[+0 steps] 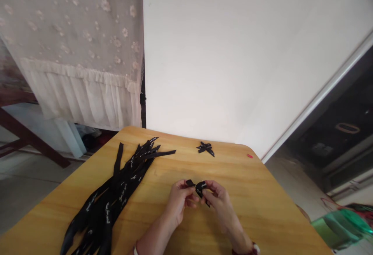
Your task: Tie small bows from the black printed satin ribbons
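A small black ribbon bow (199, 188) with white lettering is held above the wooden table, between both hands. My left hand (181, 200) pinches its left loop between thumb and fingers. On the other side, my right hand (218, 199) grips the right loop, and a ribbon tail hangs below. A second black bow (205, 148) lies on the table near the far edge. To the left is a long pile of loose black ribbon strips (119, 189) with white lettering.
The wooden table (250, 185) meets a white panel (233, 53) at its far edge. A small red piece (250, 156) lies near the far right corner. A lace curtain (87, 45) hangs at left; a green item (338, 226) is at lower right.
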`<state>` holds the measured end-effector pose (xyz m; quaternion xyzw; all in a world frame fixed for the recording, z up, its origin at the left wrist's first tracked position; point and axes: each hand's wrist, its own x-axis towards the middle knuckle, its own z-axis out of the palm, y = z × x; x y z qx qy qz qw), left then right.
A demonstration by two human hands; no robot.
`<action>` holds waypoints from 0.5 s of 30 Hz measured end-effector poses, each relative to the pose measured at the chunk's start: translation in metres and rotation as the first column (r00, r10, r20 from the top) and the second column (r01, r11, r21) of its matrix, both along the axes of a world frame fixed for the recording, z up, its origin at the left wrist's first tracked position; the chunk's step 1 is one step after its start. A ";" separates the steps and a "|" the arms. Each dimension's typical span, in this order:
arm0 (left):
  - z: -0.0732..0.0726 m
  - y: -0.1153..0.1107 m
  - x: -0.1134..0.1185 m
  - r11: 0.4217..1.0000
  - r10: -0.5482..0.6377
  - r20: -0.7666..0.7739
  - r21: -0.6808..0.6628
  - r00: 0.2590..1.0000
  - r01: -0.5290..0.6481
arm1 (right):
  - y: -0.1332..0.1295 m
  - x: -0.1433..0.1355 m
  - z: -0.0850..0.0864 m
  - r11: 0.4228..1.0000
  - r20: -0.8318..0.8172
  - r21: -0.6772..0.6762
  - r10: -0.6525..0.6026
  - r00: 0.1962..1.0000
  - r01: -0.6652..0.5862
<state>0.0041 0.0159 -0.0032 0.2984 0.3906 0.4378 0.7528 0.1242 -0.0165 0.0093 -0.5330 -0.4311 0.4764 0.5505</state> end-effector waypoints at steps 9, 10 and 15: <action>0.003 -0.001 0.000 1.000 -0.007 0.008 -0.001 1.000 0.007 | 0.000 0.002 -0.003 0.998 -0.102 -0.062 -0.033 0.994 0.027; 0.003 -0.001 0.000 1.000 -0.013 0.009 0.001 1.000 0.013 | 0.000 0.001 -0.002 0.998 -0.080 -0.068 -0.020 0.997 0.014; 0.003 -0.003 0.001 0.998 -0.062 0.013 0.007 0.998 0.062 | 0.000 -0.002 -0.001 0.998 0.032 -0.064 0.002 0.999 0.000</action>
